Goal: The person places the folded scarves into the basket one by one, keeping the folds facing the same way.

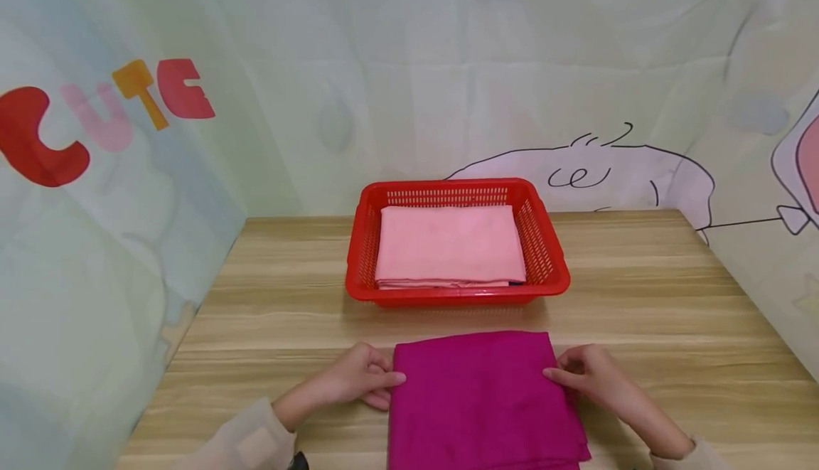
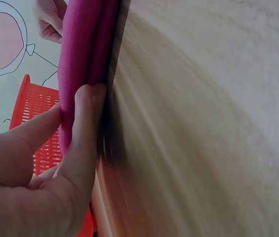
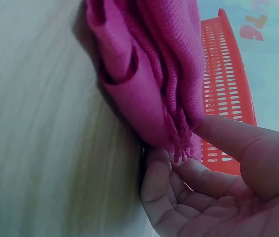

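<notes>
A folded magenta cloth (image 1: 476, 399) lies at the front of the table, running past the lower edge of the head view. My left hand (image 1: 361, 377) pinches its left edge, thumb on top and fingers beneath, as the left wrist view shows at the cloth's side (image 2: 83, 54). On the opposite edge, my right hand (image 1: 591, 377) pinches the fabric between thumb and fingers. Several folded layers and a short fringe (image 3: 181, 136) show there in the right wrist view.
Behind the cloth stands a red perforated plastic basket (image 1: 457, 292) holding folded pink cloth (image 1: 451, 242), with a dark blue corner under it. The wood-grain table (image 1: 275, 299) meets a printed fabric backdrop (image 1: 288, 100) at the back and sides.
</notes>
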{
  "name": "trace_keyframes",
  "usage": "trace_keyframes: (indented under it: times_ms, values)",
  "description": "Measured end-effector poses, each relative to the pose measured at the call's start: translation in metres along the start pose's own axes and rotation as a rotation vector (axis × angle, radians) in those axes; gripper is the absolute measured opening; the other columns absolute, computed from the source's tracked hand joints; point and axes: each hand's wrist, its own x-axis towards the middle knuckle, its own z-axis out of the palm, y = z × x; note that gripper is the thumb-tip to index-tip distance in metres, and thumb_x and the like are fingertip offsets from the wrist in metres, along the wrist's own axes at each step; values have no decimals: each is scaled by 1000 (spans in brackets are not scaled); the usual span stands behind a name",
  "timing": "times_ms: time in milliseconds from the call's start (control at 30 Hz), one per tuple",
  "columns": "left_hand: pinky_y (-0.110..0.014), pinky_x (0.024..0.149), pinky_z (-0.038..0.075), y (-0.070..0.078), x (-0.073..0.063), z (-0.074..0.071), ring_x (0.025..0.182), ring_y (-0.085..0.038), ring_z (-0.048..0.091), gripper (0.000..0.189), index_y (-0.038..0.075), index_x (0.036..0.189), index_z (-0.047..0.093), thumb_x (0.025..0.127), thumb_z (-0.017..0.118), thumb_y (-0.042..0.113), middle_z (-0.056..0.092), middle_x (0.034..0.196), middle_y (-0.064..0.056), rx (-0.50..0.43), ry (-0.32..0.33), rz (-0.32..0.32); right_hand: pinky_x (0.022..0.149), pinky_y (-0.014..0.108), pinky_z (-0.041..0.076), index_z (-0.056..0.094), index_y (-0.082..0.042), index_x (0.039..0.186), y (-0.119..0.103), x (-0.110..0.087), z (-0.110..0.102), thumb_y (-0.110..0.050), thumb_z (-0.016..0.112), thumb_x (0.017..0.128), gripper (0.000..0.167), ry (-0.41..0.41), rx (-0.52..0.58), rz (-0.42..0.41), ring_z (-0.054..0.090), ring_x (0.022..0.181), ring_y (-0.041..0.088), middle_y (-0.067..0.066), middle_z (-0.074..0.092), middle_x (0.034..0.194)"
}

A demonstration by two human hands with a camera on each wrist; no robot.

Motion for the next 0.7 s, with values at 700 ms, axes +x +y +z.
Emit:
trace_keyframes:
  times_ms: [700]
  values:
    - [-43,73,60,-10,-3,9,77,-22,72,21,-12,108,63,100,60,6,72,92,-21,-179,-76,-18,54,29,56,70,10,94,1,-5,-2,-16,73,92,27,-44,259,169,57,61,8,6,68,72]
